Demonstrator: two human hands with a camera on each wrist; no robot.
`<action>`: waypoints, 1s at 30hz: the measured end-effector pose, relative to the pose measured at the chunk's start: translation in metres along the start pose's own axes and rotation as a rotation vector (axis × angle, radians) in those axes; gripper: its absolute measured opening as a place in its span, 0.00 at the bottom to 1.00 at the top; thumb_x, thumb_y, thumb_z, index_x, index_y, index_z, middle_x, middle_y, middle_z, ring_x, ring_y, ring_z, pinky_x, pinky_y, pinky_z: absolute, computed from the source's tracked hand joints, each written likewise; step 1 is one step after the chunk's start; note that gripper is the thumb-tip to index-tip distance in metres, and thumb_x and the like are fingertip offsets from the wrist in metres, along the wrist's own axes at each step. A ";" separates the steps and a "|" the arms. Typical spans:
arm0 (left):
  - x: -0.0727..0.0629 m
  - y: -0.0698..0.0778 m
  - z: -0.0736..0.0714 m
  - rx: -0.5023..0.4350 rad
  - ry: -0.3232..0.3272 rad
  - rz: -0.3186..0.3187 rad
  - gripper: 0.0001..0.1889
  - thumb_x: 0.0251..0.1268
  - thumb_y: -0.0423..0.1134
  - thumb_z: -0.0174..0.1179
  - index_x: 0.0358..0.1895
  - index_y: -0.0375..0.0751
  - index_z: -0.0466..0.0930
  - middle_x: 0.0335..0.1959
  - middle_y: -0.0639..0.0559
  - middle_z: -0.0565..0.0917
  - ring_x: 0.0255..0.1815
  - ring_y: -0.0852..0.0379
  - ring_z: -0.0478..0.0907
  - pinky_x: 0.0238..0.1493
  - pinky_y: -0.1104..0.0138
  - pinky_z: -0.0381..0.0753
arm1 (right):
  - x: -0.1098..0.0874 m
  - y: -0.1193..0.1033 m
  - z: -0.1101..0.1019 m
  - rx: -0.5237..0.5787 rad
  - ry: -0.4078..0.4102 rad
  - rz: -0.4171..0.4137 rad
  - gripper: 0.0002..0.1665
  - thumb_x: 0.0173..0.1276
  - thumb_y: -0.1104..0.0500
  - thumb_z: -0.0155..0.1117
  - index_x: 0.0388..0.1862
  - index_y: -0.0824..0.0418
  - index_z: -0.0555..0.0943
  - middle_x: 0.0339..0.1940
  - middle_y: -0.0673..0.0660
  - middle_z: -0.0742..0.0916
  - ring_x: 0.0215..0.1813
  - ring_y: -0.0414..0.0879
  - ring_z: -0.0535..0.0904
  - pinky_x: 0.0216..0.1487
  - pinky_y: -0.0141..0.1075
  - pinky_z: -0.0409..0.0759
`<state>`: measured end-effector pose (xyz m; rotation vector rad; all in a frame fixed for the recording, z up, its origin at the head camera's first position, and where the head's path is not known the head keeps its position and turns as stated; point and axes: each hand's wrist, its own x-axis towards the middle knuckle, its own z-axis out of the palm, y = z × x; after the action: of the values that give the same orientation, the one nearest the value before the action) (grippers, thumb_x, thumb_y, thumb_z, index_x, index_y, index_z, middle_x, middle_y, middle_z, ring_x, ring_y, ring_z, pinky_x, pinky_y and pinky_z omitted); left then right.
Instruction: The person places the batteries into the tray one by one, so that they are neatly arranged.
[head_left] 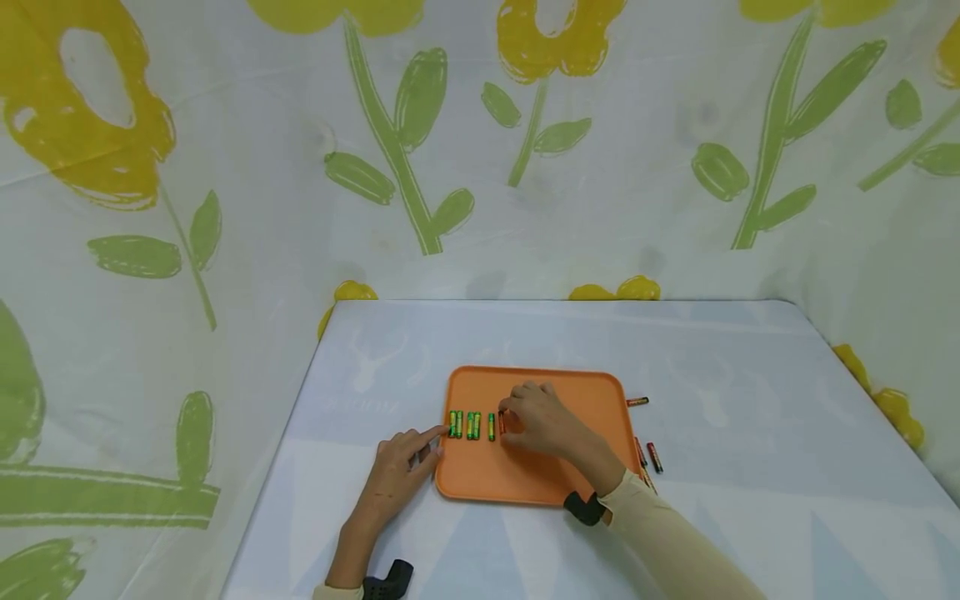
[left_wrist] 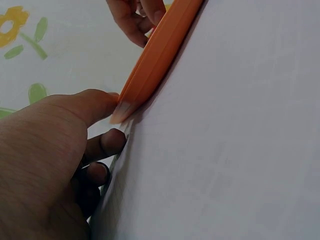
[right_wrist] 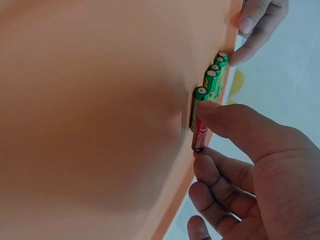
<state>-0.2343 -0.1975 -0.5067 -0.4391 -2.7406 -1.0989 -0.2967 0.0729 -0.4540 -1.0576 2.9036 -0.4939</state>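
Note:
On the orange tray (head_left: 540, 483), several green AAA-looking batteries (head_left: 474, 426) stand in a row at the left: two pairs, then a single one (head_left: 491, 427). My right hand (head_left: 542, 418) pinches a red battery (right_wrist: 200, 132) between thumb and fingers. In the right wrist view this battery overlaps the nearest green battery (right_wrist: 201, 93). My left hand (head_left: 401, 472) rests at the tray's left rim, its index finger reaching over the edge beside the outermost green pair. The left wrist view has the left thumb (left_wrist: 97, 105) against the tray's side and the other fingers below it.
Right of the tray, several red batteries lie loose on the pale patterned table (head_left: 750, 433), one of them (head_left: 655, 457) a little apart and another (head_left: 637, 402) near the top right corner. A flower-printed cloth (head_left: 637, 208) hangs behind the table and along its sides.

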 end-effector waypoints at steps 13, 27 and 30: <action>0.001 0.002 0.004 0.006 -0.009 0.002 0.18 0.68 0.42 0.66 0.60 0.57 0.83 0.25 0.74 0.67 0.28 0.67 0.63 0.40 0.62 0.59 | -0.002 0.002 0.006 -0.034 -0.008 0.018 0.23 0.59 0.48 0.78 0.50 0.56 0.85 0.37 0.48 0.80 0.39 0.44 0.69 0.42 0.42 0.61; 0.002 -0.001 0.003 0.022 -0.007 -0.012 0.19 0.67 0.42 0.67 0.60 0.56 0.84 0.26 0.72 0.67 0.28 0.66 0.62 0.40 0.62 0.60 | -0.026 0.005 -0.024 -0.013 0.051 0.038 0.25 0.60 0.52 0.78 0.52 0.61 0.84 0.41 0.52 0.81 0.46 0.49 0.73 0.50 0.49 0.66; 0.001 -0.002 0.002 0.019 -0.006 -0.024 0.19 0.68 0.42 0.67 0.60 0.57 0.83 0.26 0.72 0.68 0.28 0.65 0.63 0.40 0.62 0.60 | -0.035 0.012 -0.028 -0.021 0.072 0.045 0.24 0.59 0.53 0.78 0.51 0.61 0.84 0.37 0.51 0.80 0.44 0.47 0.72 0.49 0.48 0.66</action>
<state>-0.2362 -0.1970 -0.5094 -0.4082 -2.7663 -1.0778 -0.2804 0.1116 -0.4344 -0.9950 2.9941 -0.5115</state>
